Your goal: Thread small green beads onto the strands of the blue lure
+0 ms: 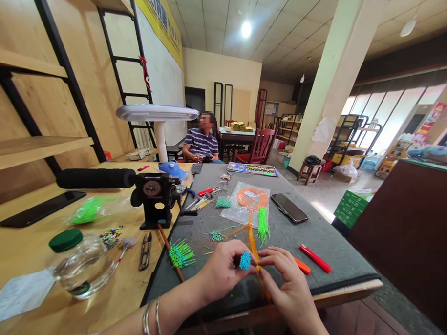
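My left hand (222, 271) pinches a small blue bristly ball (245, 261) with a dark end. My right hand (287, 287) is beside it, its fingertips closed on an orange cord (255, 251) that runs down between my hands. The cord leads back to an orange coil (250, 198) in a clear plastic bag (239, 222). A green bristle tuft (263, 226) hangs from the coil. On the grey work mat (309, 234), a green bristly piece on a wooden stick (181, 254) lies left of my hands. A red lighter (314, 257) and an orange lighter (302, 265) lie to their right.
A black smartphone (289, 208) lies on the mat among small tools and beads. On the wooden bench to the left are a black clamped winder (156, 197), snips (145, 250) and a glass jar (82, 267). A seated person (202, 142) is at the far end.
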Demonstrator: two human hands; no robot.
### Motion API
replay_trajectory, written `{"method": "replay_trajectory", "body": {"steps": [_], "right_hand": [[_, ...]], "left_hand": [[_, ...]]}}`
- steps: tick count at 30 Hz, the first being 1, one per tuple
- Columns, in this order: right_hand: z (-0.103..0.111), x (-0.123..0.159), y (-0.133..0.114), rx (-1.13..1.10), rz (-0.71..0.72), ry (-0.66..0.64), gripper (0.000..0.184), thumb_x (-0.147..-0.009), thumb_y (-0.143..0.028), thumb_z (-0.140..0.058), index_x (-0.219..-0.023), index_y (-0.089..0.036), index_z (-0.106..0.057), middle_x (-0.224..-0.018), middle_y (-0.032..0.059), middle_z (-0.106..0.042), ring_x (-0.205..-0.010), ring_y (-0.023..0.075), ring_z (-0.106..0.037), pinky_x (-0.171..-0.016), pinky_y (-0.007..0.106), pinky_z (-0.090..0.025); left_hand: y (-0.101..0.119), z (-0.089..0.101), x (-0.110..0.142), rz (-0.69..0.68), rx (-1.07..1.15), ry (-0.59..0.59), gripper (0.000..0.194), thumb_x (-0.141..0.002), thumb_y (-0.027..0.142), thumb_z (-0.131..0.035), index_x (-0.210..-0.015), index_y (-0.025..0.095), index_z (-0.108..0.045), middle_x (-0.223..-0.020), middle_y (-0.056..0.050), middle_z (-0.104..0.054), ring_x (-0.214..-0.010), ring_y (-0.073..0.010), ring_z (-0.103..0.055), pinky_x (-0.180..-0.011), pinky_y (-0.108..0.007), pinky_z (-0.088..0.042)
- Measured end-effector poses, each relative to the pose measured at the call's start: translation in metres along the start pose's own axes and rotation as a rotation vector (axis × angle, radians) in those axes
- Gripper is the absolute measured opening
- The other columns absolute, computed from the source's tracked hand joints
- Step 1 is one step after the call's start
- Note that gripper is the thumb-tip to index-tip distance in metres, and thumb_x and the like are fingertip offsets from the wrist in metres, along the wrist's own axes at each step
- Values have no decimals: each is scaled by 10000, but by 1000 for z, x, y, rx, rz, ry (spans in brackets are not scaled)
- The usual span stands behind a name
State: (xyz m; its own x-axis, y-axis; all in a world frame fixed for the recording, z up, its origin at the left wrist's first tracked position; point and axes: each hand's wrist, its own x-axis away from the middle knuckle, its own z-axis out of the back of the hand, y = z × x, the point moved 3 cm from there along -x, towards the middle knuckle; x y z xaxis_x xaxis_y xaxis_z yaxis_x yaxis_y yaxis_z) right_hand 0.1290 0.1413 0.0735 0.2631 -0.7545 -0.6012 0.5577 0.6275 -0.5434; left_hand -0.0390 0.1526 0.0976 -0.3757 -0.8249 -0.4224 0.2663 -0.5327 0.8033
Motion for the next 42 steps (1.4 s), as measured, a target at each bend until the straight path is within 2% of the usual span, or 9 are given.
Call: {"method": "replay_trajectory", "body": {"steps": [4,10,17,30,35,42], "right_hand": [[3,-1,-5,59,72,-9,177,-800,-192,-592,-963,-257,-606,-1046,56,-672,-1083,266,-537,-899,441,-476],[3,-4,-12,115,124,-4,105,-814,-186,-566,-868,-262,-614,-1033,36,-684,-1086,272,-535,-892,458,-470],[1,-3,-10,105,107,33,84,-812,-176,-554,-800,-248,-597,-973,38,-697,-1058,268,-553,-871,450,-480],[1,-5,-14,91,117,26,92,-800,-165,-566,-801,-246,-611,-968,35,-701,-1040,259,-569,-878,442,-489],[3,-7,-12,96,131,9,95,-828,-199,-563,-803,-252,-638,-979,44,-709,-1047,264,-581,-867,448,-507],[3,-10,-11,81,179,-86,151,-835,-189,-554,-877,-272,-673,-1064,44,-699,-1090,257,-571,-890,448,-509]], "left_hand": [[-4,2,-1,69,64,8,167,-730,294,-713,-776,134,-706,-775,-71,-681,-736,-169,-603,-678,-256,-444],[-9,0,0,117,115,6,215,-724,340,-716,-782,133,-710,-747,-62,-670,-708,-164,-585,-667,-262,-440],[-4,1,0,119,115,-5,193,-707,294,-726,-807,130,-706,-784,-66,-682,-733,-167,-590,-684,-258,-440],[-5,-2,1,158,144,-6,186,-707,283,-709,-758,107,-680,-701,-48,-652,-660,-145,-551,-632,-245,-423],[-5,0,0,139,125,-6,190,-700,302,-727,-726,123,-672,-692,-37,-650,-654,-141,-546,-629,-242,-415],[-5,2,1,78,64,-39,205,-691,310,-740,-653,134,-640,-679,-25,-637,-652,-135,-555,-635,-235,-414]]}}
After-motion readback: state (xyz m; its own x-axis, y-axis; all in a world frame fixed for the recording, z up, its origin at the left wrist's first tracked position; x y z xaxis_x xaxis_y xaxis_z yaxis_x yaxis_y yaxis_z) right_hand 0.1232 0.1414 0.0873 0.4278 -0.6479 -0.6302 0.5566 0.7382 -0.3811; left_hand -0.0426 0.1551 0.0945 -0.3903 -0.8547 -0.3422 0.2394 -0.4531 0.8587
